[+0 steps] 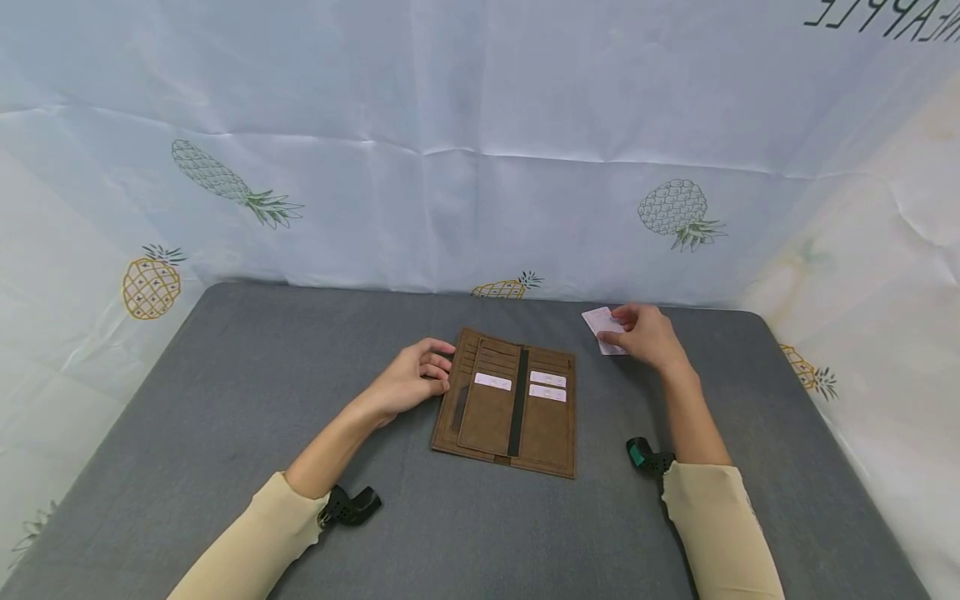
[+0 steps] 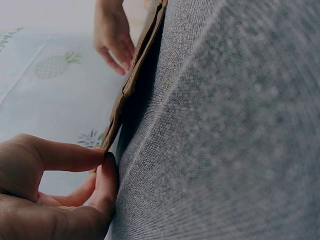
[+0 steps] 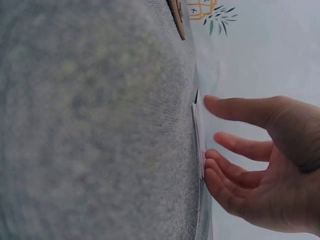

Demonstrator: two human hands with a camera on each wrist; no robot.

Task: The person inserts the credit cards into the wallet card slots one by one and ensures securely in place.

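A brown bifold wallet [image 1: 491, 425] lies spread on the table, with white cards showing in slots on both halves, such as the card [image 1: 492, 382] on the left half. My left hand [image 1: 416, 379] pinches the wallet's left edge between thumb and fingers; in the left wrist view that edge [image 2: 114, 120] stands slightly off the cloth. To the right of the wallet, my right hand [image 1: 647, 335] is over a small stack of white cards [image 1: 600, 321]. In the right wrist view its fingertips meet the side of the stack [image 3: 198, 135], while the thumb stands apart from it.
The grey table [image 1: 262, 417] ends at the back against a hanging white cloth [image 1: 450, 217] printed with pineapples. Black wrist devices are strapped at both sleeves, one at the left sleeve [image 1: 255, 542] and one at the right sleeve [image 1: 720, 525].
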